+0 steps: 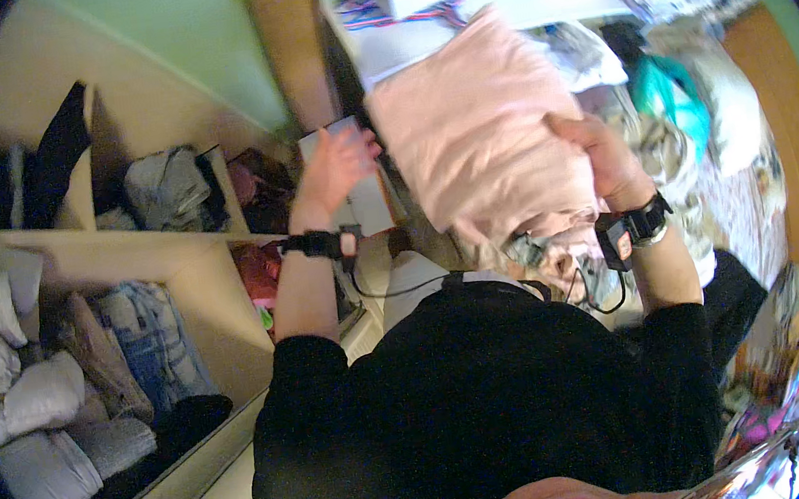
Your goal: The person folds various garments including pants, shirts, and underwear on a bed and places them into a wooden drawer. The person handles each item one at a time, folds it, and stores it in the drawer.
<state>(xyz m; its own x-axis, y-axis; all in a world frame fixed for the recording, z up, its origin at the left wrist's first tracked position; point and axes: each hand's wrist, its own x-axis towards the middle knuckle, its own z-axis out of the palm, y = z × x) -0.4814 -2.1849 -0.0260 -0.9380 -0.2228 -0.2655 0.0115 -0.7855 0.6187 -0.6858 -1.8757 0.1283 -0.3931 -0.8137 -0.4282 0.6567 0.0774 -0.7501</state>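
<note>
A folded pale pink cloth (477, 122), perhaps bedding, is held up in front of me. My right hand (603, 152) grips its right edge, thumb on top and fingers hidden behind. My left hand (342, 167) is off the cloth's left side, blurred, with fingers apart and nothing seen in them. Behind that hand is a white flat panel or box (368, 197) with an orange edge; whether they touch I cannot tell. More crumpled pinkish fabric (555, 250) lies below the cloth, near my lap.
On the left stands a wooden shelf unit (125, 244) whose compartments hold folded clothes, grey fabric (167, 187) and a blue plaid cloth (151, 337). To the right are piled textiles with a teal bag (674, 100) and a white bundle (731, 108). Cables run from both wrist devices.
</note>
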